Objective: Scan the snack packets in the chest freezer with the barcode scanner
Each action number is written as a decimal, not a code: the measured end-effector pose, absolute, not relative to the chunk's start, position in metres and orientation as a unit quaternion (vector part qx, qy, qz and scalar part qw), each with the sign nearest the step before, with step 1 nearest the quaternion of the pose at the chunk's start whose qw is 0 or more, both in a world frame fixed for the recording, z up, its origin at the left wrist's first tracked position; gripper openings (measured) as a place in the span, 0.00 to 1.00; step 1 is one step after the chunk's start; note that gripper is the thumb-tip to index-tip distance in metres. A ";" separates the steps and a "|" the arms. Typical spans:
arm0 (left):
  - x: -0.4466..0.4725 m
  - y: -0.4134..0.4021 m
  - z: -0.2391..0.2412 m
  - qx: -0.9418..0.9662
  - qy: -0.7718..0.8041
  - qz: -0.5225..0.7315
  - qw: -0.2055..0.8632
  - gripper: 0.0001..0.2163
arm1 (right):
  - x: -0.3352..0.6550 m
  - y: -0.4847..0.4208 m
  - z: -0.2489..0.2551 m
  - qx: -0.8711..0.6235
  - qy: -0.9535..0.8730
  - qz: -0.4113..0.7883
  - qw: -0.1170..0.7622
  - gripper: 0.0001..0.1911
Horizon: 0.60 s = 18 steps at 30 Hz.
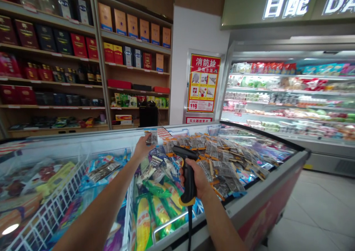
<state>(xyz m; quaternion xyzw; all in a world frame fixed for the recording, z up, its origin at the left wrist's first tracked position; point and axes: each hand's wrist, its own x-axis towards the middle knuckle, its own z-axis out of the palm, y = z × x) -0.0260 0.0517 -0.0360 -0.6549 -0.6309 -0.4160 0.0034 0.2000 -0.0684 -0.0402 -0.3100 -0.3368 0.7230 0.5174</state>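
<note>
Fingers of our right hand [201, 179] curl tight round the grip of a black and yellow barcode scanner [189, 179], close to 6 o'clock. It is shaped like a toy squirt gun, so we hold it by the grip, and its nose points toward 10 o'clock. Its cord [190, 221] hangs straight down, out of our way.

Our left hand [141, 147] reaches out to 8 o'clock. Its fingers are closed on one edge of a small clear packet [152, 137]. Pinching just the edge seems to leave the front uncovered. We cannot read the packet's label.

Many packets with orange tops [213, 151] lie in a heap at 4 o'clock. Glass [273, 145] under them seems to keep them off the cold things in the chest freezer [277, 179]. Near 7 o'clock are yellow and green packs that look like corn [143, 221]. At 8 o'clock a white wire wall [65, 193] likely keeps the bags apart.

Between 1 and 2 o'clock, a red poster [203, 82] says 消防栓使用方法, how to use the fire hydrant, with 119 low down. Near 2 o'clock, a bright sign [288, 5] reads 日配, then "DA" before it cuts off. Tan boxes [133, 25] stand at 11 o'clock, their words too small for us.
</note>
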 end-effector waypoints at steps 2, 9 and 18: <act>-0.019 0.052 -0.034 -0.670 -0.605 -0.431 0.002 0.28 | 0.201 -0.068 -0.041 -0.310 -0.334 0.724 0.517 0.15; -0.007 0.054 -0.036 -0.691 -0.569 -0.446 -0.015 0.29 | 0.203 -0.067 -0.044 -0.302 -0.334 0.725 0.522 0.16; 0.029 0.058 -0.035 -0.698 -0.593 -0.401 -0.025 0.29 | 0.218 -0.063 -0.036 -0.289 -0.290 0.710 0.573 0.14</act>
